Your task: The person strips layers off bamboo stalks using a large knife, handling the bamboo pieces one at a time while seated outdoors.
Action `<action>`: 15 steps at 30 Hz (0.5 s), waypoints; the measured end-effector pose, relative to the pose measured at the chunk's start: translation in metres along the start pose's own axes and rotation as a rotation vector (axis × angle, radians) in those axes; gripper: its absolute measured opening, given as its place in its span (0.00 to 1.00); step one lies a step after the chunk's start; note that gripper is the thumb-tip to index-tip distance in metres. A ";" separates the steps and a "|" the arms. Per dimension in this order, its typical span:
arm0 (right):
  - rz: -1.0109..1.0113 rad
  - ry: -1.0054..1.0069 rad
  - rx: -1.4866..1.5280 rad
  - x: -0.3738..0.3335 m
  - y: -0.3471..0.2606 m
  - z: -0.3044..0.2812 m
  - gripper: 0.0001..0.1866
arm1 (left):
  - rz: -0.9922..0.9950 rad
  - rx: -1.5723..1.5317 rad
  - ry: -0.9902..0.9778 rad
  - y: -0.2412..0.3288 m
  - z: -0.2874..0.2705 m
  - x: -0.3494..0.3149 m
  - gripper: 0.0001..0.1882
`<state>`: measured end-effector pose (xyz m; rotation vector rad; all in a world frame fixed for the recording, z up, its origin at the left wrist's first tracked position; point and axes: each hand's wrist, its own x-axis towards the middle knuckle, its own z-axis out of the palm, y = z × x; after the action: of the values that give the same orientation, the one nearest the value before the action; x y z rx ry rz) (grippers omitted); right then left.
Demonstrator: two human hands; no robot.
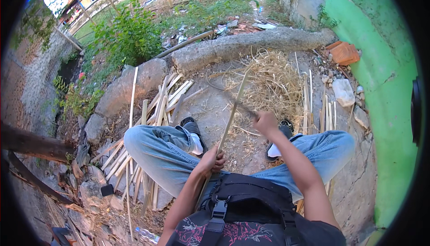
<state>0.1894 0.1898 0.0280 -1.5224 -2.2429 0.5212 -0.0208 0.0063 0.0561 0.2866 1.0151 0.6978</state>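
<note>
My left hand (210, 161) is closed round a long, pale bamboo strip (230, 123), which slants up and away from my lap. My right hand (266, 124) grips a knife, its handle hidden in my fist. The dark knife blade (244, 107), smeared by motion, reaches left to the strip above my left hand; whether it cuts in cannot be told. Beyond the strip, to the right, lies a heap of curled bamboo shavings (273, 80). Split bamboo strips (168, 98) are piled beside my left leg.
My bent legs in jeans (156, 147) frame the work spot. A low concrete curb (251, 40) curves across the far side. Along the right runs a green wall (385, 89), with an orange brick (344, 53) and stones at its foot. More bamboo strips (307, 102) lie near my right foot.
</note>
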 end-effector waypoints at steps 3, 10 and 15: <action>0.462 0.128 0.137 0.031 0.096 0.007 0.11 | -0.035 -0.051 0.058 0.004 0.006 0.000 0.23; 1.204 0.227 1.322 0.021 0.137 0.014 0.08 | -0.018 -0.199 0.020 0.009 0.002 -0.007 0.29; 0.992 0.072 1.364 0.022 0.062 -0.013 0.11 | 0.012 -0.211 -0.126 0.013 0.005 -0.019 0.32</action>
<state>0.2377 0.2327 0.0109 -1.5246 -0.4411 1.6994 -0.0282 0.0036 0.0782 0.1506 0.8133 0.7819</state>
